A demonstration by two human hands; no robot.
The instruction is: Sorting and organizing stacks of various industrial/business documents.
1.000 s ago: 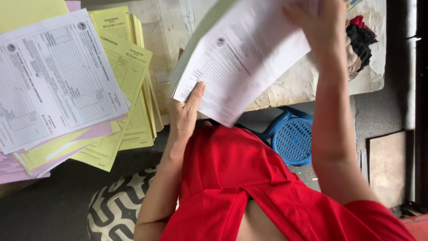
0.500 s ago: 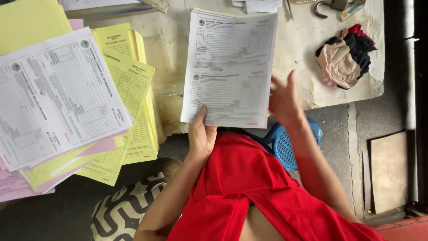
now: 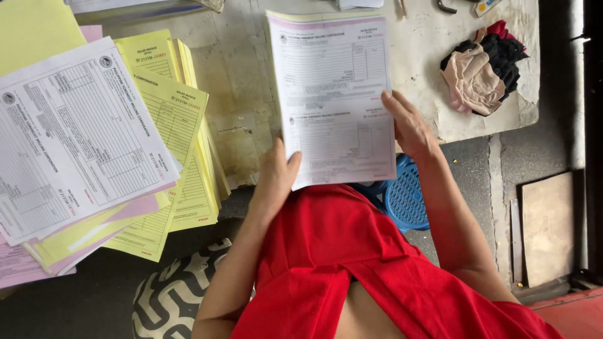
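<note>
A stack of white printed forms (image 3: 333,94) lies on the worn table (image 3: 239,113) straight ahead of me, with pink and yellow sheet edges showing at its top. My left hand (image 3: 276,176) grips the stack's lower left corner, thumb on top. Against the stack's right edge rests my right hand (image 3: 408,125), fingers flat along the paper. Both forearms reach up from my red top.
To the left lie piles of white forms (image 3: 69,138), yellow forms (image 3: 176,132) and pink sheets (image 3: 25,263). A bundle of pink, black and red cloth (image 3: 480,66) sits at the table's right. A blue plastic stool (image 3: 405,198) and a patterned cushion (image 3: 169,295) are below.
The stack was raised and tilted in the air a second ago; it has come down flat on the table, and my right hand dropped from its top corner to its right edge.
</note>
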